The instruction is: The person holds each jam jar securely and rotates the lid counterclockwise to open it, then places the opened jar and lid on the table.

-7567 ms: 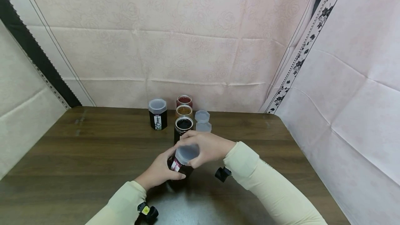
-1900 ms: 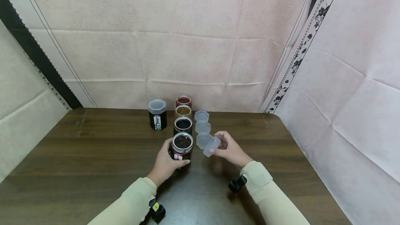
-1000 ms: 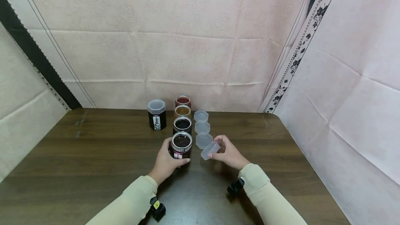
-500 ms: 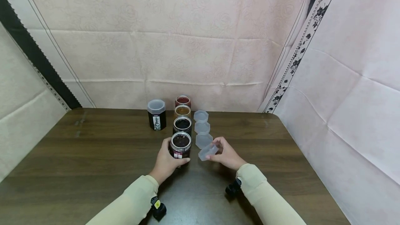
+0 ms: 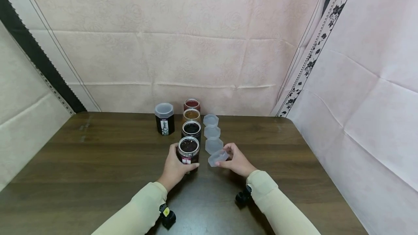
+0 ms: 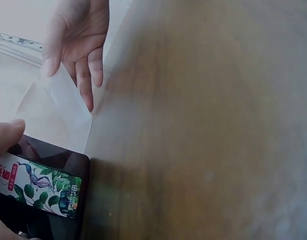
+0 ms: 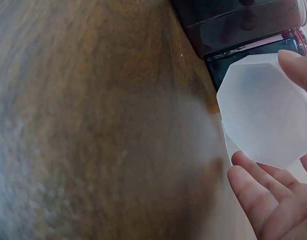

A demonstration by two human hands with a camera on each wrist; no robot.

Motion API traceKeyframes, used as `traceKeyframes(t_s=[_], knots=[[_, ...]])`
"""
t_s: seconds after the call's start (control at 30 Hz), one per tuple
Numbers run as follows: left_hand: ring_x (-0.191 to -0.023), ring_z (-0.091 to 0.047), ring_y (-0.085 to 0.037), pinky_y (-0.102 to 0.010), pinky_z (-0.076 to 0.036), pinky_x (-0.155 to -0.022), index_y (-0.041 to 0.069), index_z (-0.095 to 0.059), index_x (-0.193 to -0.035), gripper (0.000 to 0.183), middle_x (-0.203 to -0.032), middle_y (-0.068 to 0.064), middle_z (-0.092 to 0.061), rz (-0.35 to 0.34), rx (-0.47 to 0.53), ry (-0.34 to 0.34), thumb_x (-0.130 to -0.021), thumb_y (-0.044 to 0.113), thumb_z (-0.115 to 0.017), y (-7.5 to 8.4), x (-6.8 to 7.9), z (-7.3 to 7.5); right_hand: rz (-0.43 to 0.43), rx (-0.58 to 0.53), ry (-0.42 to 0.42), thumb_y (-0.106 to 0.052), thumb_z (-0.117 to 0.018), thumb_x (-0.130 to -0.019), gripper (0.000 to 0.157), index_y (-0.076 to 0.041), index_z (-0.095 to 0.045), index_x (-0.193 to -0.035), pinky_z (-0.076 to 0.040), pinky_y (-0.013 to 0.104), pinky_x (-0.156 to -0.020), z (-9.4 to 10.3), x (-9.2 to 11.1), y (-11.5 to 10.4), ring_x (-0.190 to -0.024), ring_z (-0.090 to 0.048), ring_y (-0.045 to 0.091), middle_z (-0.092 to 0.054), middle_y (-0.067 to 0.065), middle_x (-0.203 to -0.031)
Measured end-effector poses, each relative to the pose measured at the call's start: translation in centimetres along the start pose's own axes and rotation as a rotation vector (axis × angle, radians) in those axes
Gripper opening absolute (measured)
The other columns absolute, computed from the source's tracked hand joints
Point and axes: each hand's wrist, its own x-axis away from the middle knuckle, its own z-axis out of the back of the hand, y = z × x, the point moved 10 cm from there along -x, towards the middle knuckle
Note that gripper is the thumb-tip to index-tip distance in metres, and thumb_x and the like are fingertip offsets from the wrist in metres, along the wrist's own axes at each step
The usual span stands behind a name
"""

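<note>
My left hand [image 5: 174, 168] grips the nearest jar [image 5: 188, 148], a dark glass one standing upright with its mouth uncovered. Its label [image 6: 41, 187], with green leaves and red marks, shows in the left wrist view. Between the thumb and fingers of my right hand [image 5: 240, 160] is a translucent plastic lid [image 5: 217, 157] with straight-cut sides. That lid sits at the near end of a row, beside another lid [image 5: 213, 145]; whether it rests on the table I cannot tell. In the right wrist view the lid [image 7: 266, 110] faces the camera, in front of the dark jars.
Behind the held jar stand a dark jar [image 5: 191, 129], an amber one [image 5: 191, 115] and a red one [image 5: 192, 104], all uncovered. Two more lids [image 5: 212, 132] [image 5: 210, 120] lie right of them. A lidded dark jar [image 5: 164, 119] stands left on the wooden table [image 5: 98, 162].
Earlier my right hand was on the lid of the tilted near jar. Since then the lid has come off and moved right to the lid row, and the jar has come upright behind the others' line.
</note>
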Motion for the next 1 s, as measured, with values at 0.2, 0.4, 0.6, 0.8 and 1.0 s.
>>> traceKeyframes(t_s=[0.2,0.4,0.6,0.8,1.0], knots=[[-0.118,-0.05,-0.035,-0.049,-0.04,-0.102,0.0,-0.03,-0.133,0.091,-0.128,-0.022,-0.048,0.026,-0.015,-0.005,-0.065,0.012,-0.089,0.0,-0.1,-0.1,-0.008,-0.001,-0.014,-0.017,-0.08,-0.079,0.056,-0.007,-0.042,-0.119,-0.036,0.052,-0.105,-0.1,-0.2,-0.1,-0.124,-0.047,0.034,-0.048,0.011,-0.123],[-0.121,-0.048,-0.035,-0.05,-0.039,-0.104,0.0,-0.027,-0.135,0.093,-0.131,-0.022,-0.046,0.045,-0.022,-0.035,-0.067,0.015,-0.088,0.0,-0.1,-0.4,0.013,0.005,-0.024,-0.015,-0.08,-0.079,0.055,-0.005,-0.042,-0.118,-0.037,0.052,-0.105,-0.4,-0.2,-0.2,-0.124,-0.047,0.036,-0.047,0.014,-0.125],[-0.121,-0.048,-0.036,-0.051,-0.039,-0.102,-0.001,-0.027,-0.137,0.094,-0.131,-0.023,-0.047,0.065,-0.015,-0.048,-0.067,0.015,-0.088,0.0,0.2,-0.4,0.036,0.007,-0.057,-0.011,-0.079,-0.079,0.056,-0.002,-0.04,-0.118,-0.049,0.036,-0.085,-0.9,-0.2,-0.2,-0.11,-0.054,0.029,-0.046,0.015,-0.123],[-0.118,-0.049,-0.036,-0.05,-0.041,-0.099,0.0,-0.027,-0.136,0.088,-0.129,-0.023,-0.047,0.068,-0.022,-0.048,-0.07,0.013,-0.084,0.0,0.3,-0.3,0.047,0.036,-0.07,-0.011,-0.079,-0.079,0.055,-0.003,-0.041,-0.117,-0.049,0.037,-0.088,-1.0,-0.3,-0.1,-0.112,-0.053,0.029,-0.047,0.015,-0.126],[-0.118,-0.05,-0.038,-0.053,-0.041,-0.099,0.0,-0.026,-0.139,0.083,-0.13,-0.025,-0.048,0.061,-0.031,-0.077,-0.074,0.008,-0.078,-0.1,0.5,-0.2,0.052,0.056,-0.082,-0.01,-0.08,-0.078,0.056,-0.002,-0.041,-0.118,-0.048,0.042,-0.093,-1.0,-0.3,-0.2,-0.115,-0.052,0.031,-0.049,0.015,-0.129]])
